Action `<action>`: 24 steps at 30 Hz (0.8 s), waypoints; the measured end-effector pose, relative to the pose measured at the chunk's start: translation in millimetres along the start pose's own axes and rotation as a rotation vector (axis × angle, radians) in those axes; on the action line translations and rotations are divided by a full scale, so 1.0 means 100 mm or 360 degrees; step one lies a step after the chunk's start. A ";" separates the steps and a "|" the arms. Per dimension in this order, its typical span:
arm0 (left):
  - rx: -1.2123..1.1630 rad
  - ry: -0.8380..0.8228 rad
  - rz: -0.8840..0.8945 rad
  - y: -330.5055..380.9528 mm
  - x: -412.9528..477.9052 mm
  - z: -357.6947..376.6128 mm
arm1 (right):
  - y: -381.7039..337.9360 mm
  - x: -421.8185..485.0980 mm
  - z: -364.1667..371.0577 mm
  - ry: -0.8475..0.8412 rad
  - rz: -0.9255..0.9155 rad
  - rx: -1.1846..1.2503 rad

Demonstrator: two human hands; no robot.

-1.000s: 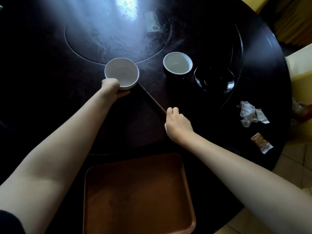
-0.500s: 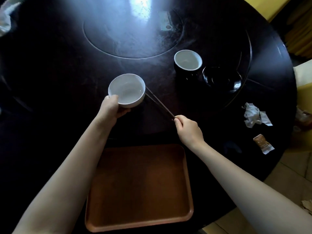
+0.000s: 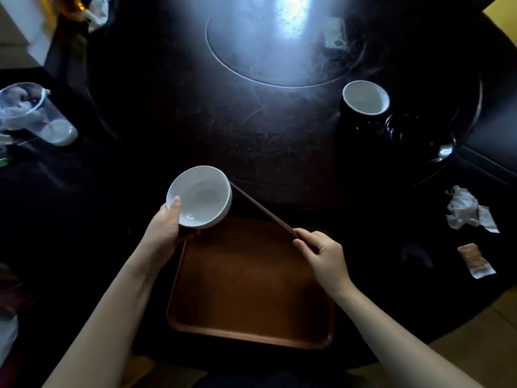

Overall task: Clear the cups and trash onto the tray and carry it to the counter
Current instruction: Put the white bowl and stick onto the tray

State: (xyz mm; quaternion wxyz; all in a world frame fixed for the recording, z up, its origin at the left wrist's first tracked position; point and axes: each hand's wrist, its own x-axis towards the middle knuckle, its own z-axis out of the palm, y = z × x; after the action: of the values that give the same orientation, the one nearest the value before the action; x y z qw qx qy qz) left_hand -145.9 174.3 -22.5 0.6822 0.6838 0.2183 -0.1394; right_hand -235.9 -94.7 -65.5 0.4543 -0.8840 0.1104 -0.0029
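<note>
Both hands are drawing back toward the person since the earlier frame, bringing the white bowl (image 3: pixel 200 198) and the chopsticks (image 3: pixel 263 211) off the dark round table (image 3: pixel 167 121) and over the far edge of the brown tray (image 3: pixel 246 289). The left hand (image 3: pixel 165 232) is gripping the bowl by its near rim, thumb lying inside the lip and fingers curled underneath, so the bowl is hanging tilted above the tray's far left corner with its empty inside facing the camera. The right hand (image 3: pixel 324 256) is pinching the near ends of the chopsticks between thumb and fingers; the pair is running as a dark slanted line up and left, its far tips ending just beside the bowl's right side, though whether they are touching it cannot be told. The tray is lying flat at the table's near edge, bare of any load. Farther out to the right, a dark cup with a white interior (image 3: pixel 365 99) is standing upright, with a glossy black dish (image 3: pixel 419 138) just beside it. Near the right rim, a crumpled white tissue (image 3: pixel 461 211) and a small brown wrapper (image 3: pixel 475 260) are lying apart from each other. At the far left, a clear plastic cup (image 3: pixel 30 113) is holding a little milky liquid.
</note>
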 end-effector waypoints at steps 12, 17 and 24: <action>0.0425 0.0080 -0.0151 -0.61 -0.50 -0.41 | 0.09 0.07 0.04 -0.0076 -0.0526 -0.0810; 0.0526 0.0026 -0.0217 -0.77 -0.55 -0.29 | 0.06 0.14 0.12 0.0036 -0.0465 -0.0900; 0.0667 0.0156 -0.0257 -0.81 -0.47 -0.08 | 0.00 0.17 0.25 0.0027 -0.0192 -0.0592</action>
State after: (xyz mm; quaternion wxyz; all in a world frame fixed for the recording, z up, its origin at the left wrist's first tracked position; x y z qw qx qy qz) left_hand -227.1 175.3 -69.9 0.5003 0.7969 0.2715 -0.2024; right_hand -217.2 -77.9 -82.2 0.2812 -0.9576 0.0596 -0.0173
